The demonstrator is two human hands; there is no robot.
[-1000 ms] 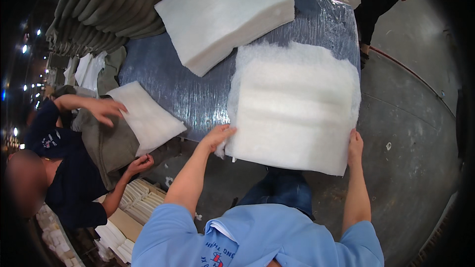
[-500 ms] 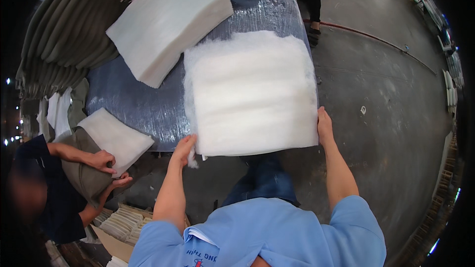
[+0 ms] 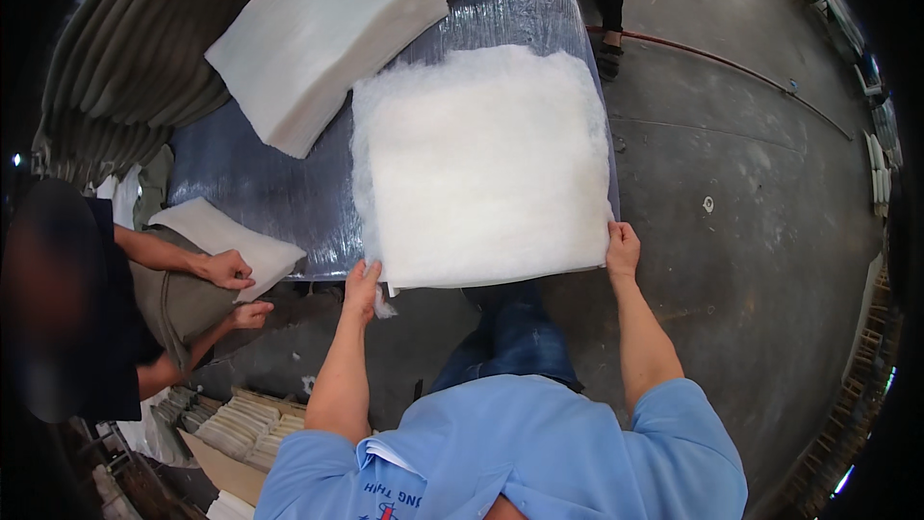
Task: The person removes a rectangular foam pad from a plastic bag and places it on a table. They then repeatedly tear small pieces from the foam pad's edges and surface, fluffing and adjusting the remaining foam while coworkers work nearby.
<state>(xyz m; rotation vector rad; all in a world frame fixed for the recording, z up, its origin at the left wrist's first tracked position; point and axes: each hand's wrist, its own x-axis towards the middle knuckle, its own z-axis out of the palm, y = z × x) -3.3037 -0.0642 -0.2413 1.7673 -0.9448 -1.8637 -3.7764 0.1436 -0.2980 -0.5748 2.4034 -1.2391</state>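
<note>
A square white pad [image 3: 486, 202] with fluffy wadding [image 3: 481, 65] fringing its far and left sides lies on the plastic-covered table [image 3: 265, 202], its near edge by the table's front edge. My left hand [image 3: 361, 291] pinches the wadding at the near left corner, and a loose tuft [image 3: 384, 306] hangs beside the fingers. At the near right corner, my right hand [image 3: 623, 248] is closed on the edge of the layers. Whatever lies beneath the pad is mostly hidden.
A thick stack of white wadding sheets [image 3: 318, 29] stands on the table, beside piled grey-brown cushion covers [image 3: 135, 48]. At the left, a co-worker's hands [image 3: 229, 272] work a grey-brown cover [image 3: 178, 303] near a white pad [image 3: 234, 238]. Below is a cardboard box [image 3: 221, 457].
The ripples in the pad have smoothed out. My right hand has moved slightly down and left along its side. The co-worker's hands have shifted right.
</note>
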